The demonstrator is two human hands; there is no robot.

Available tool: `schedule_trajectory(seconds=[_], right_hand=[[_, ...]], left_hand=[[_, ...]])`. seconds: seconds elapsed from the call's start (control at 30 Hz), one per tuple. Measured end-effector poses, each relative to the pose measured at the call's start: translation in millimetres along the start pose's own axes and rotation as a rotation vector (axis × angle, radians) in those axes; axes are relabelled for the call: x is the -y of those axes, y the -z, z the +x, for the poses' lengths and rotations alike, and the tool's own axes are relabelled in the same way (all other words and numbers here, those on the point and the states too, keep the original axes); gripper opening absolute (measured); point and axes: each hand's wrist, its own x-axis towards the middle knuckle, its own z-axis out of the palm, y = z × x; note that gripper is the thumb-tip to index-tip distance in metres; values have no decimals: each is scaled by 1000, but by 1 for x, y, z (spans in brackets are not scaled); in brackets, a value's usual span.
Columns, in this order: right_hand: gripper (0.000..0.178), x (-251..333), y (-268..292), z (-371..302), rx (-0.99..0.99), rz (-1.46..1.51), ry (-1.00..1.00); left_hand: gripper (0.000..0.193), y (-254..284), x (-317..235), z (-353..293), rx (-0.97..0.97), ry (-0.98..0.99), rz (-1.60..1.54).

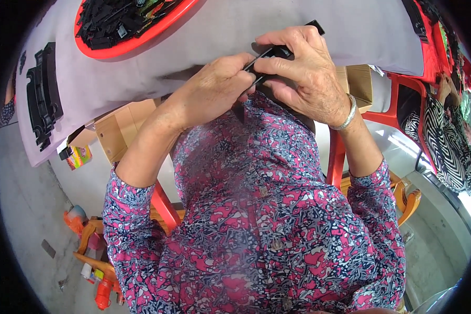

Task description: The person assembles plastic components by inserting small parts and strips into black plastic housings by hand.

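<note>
Both hands are clamped on one black plastic part (281,51): the left hand (214,86) pinches its lower-left end, and the right hand (306,73) grips it from the right with bent fingers. The part is held tilted, its upper end projecting beyond the right fingers, in front of the torso at the table's near edge; whether it touches the tablecloth (350,31) cannot be determined. A silvery bracelet (345,114) encircles the right wrist. The wearer's shirt (251,209) is patterned in pink, dark blue and grey. Cardboard boxes (123,128) are located below the table edge, on either side of the wearer. Farther out on the cloth, a red basin (104,53) contains a heap of small black pieces (120,23). Long black parts (44,94) lie side by side at the table's left end. At far right, a person in black-and-white striped clothing (445,141) is positioned beside a red chair (395,99).
</note>
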Motion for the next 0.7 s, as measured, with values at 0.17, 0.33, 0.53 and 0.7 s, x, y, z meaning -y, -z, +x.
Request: schedule_trajectory(seconds=[0.17, 0.33, 0.53, 0.7], right_hand=[[29, -1, -1, 0, -8, 8, 1], [26, -1, 0, 2, -13, 22, -6], [25, -4, -2, 2, -44, 44, -3], [23, -2, -2, 2, -27, 49, -24]], left_hand=[[27, -1, 4, 2, -31, -31, 13], [24, -3, -1, 2, -65, -51, 27], [22, -1, -1, 4, -77, -30, 34], [21, -2, -6, 2, -68, -15, 41]])
